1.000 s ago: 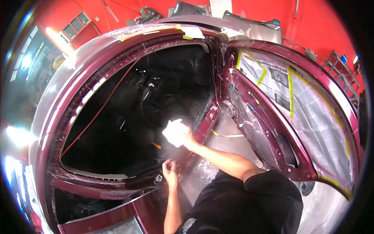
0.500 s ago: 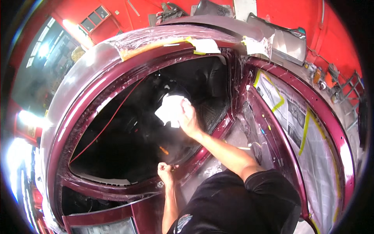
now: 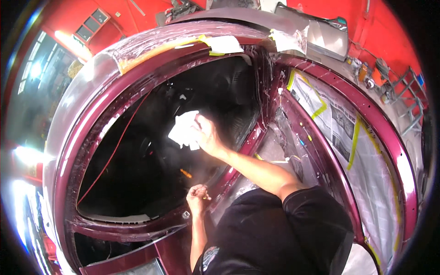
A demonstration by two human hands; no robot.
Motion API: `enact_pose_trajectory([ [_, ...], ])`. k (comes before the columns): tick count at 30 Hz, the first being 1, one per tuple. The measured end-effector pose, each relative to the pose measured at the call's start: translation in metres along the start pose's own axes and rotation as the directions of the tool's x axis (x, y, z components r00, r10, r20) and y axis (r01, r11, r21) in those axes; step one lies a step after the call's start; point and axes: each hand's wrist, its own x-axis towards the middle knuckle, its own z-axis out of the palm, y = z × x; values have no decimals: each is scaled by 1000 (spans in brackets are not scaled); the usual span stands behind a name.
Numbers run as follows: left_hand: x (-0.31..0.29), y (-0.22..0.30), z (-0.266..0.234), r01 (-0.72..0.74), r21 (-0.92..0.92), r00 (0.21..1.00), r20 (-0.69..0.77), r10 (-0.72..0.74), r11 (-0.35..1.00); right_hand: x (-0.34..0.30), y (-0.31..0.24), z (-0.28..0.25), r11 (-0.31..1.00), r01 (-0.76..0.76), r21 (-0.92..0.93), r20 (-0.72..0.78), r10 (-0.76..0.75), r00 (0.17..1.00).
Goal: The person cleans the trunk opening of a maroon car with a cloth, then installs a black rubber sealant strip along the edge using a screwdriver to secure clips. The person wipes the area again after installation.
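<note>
My right hand (image 3: pixel 207 136) is closed on a crumpled white cloth (image 3: pixel 184 130), which could also be paper. It holds the cloth out over the dark door opening of a maroon car body (image 3: pixel 103 103). Nearer to me, my left hand (image 3: pixel 197 197) is curled up beside the lower sill (image 3: pixel 229 173) of that opening. Whatever its fingers may hold is too small or hidden to name. Inside the opening the cabin is mostly black, with a small orange piece (image 3: pixel 185 173) and a thin red cord (image 3: pixel 117 144) running along its left part.
On the right, an open maroon door (image 3: pixel 333 169) is masked with newspaper and plastic sheet (image 3: pixel 366 183) under yellow tape. Taped white paper (image 3: pixel 224 45) and plastic film (image 3: pixel 156 41) lie along the roof edge. Car panels (image 3: pixel 325 37) and a metal frame (image 3: pixel 410 98) stand by the red wall.
The view has shifted, so the car sits farther left in the picture. My right hand still holds the cloth over the opening. My left hand has moved slightly right along the sill, still curled.
</note>
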Motion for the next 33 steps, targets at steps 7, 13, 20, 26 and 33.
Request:
enact_pose_trajectory([
  [7,-33,-171,-103,57,814,991,-118,67,578,5,34,0,908,-266,323,-87,309,947],
  [13,-117,-216,-157,163,629,981,-187,-55,760,55,3,-2,963,195,-188,-310,-247,918],
  [20,-132,-220,-165,230,437,965,-221,-144,869,103,-58,139,230,944,-235,387,-869,308],
  [26,-112,-195,-163,239,308,962,-206,-181,921,163,23,91,179,889,-421,529,-748,401],
  [33,-108,-186,-172,187,381,964,-247,-96,906,163,9,-35,860,471,-197,191,-438,879],
])
